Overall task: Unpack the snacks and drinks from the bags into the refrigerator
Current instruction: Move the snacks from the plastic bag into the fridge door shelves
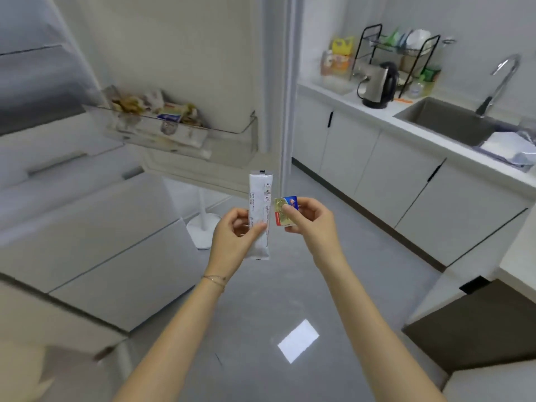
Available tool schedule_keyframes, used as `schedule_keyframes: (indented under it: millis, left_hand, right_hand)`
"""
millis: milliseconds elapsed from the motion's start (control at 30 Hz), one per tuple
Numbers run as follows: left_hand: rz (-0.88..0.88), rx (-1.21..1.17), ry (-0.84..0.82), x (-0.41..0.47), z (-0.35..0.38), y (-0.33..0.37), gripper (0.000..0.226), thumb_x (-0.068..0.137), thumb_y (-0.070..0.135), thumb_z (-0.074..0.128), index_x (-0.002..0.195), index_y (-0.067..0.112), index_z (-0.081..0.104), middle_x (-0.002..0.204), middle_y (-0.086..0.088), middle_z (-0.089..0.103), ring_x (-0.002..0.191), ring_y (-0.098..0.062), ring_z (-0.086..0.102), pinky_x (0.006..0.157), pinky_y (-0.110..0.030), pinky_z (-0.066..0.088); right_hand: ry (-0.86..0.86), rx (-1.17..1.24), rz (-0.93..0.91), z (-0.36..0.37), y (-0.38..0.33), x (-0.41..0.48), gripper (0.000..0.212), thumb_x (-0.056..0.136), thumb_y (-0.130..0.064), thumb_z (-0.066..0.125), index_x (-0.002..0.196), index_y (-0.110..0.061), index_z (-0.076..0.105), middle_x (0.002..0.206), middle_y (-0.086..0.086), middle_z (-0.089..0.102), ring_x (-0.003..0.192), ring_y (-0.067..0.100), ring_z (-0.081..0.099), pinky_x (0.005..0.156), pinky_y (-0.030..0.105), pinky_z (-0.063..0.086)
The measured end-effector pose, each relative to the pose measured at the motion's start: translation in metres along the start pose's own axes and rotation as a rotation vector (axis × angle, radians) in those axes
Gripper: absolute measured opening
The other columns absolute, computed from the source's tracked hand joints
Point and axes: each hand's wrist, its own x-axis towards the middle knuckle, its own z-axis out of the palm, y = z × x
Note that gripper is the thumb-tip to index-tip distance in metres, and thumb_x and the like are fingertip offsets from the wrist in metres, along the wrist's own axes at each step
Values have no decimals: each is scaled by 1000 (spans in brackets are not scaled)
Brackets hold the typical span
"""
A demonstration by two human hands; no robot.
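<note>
I'm looking down on a glossy grey floor (261,314) in a small kitchen, with a bright rectangle of light reflected in it. Along the right wall a white counter (333,88) runs over pale cabinets, with a sink (446,123) set into it and a curved tap (503,76) behind the sink. A steel kettle (377,85) stands on the counter in front of a black dish rack (397,53), a yellow packet (342,47) is propped to the left of them, and a white plastic bag (507,146) lies at the sink's near edge. On the left the refrigerator door (188,53) hangs open. Its clear door shelf (232,132) already holds several snack packets (150,107), all crowded to the left end. A white stand (203,230) rises from a round base on the floor below the door, just left of the hands. My left hand (235,230) has its thumb and fingers pinched round the lower half of a long white packet (259,216), which it holds upright. My right hand (310,219) grips a small blue, gold and red packet (285,211) just beside it, thumb pressed on its face. Both are held in the air over the floor, short of the shelf. The long packet carries fine print and the small one a logo, both too blurred to read.
</note>
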Motion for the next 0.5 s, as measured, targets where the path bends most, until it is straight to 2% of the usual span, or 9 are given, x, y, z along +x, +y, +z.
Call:
schedule_keyframes:
  millis: [100, 200, 300, 500]
  left_hand:
    - [-17, -15, 86, 1, -69, -3, 15, 83, 9, 73, 94, 9, 62, 95, -6, 73, 86, -18, 70, 80, -33, 54]
    - [-25, -37, 151, 2, -121, -4, 16, 82, 9, 74, 94, 9, 62, 95, -8, 73, 89, -22, 70, 83, -37, 54]
    - [-32, -67, 191, 5, -154, -1, 18, 82, 10, 74, 96, 6, 62, 93, -4, 74, 88, -21, 71, 82, -35, 54]
    - [2, -55, 267, 30, -217, 1, 21, 83, 10, 73, 99, 2, 62, 95, -5, 74, 87, -21, 71, 78, -34, 56]
  right_hand:
    - [-72, 5, -10, 69, 0, -6, 9, 87, -11, 69, 95, -16, 68, 81, -3, 73, 75, 9, 68, 67, 28, 58]
    - [-138, 5, -9, 123, -2, -9, 13, 89, -12, 68, 101, -16, 68, 78, -9, 73, 74, 7, 68, 66, 26, 57]
    - [-182, -20, -24, 162, -7, -9, 17, 89, -14, 67, 106, -14, 68, 80, -7, 74, 76, 8, 69, 67, 28, 56]
    - [-253, -73, -82, 228, -21, 11, 10, 90, -14, 66, 96, -22, 66, 82, -4, 75, 80, 13, 71, 72, 35, 58]
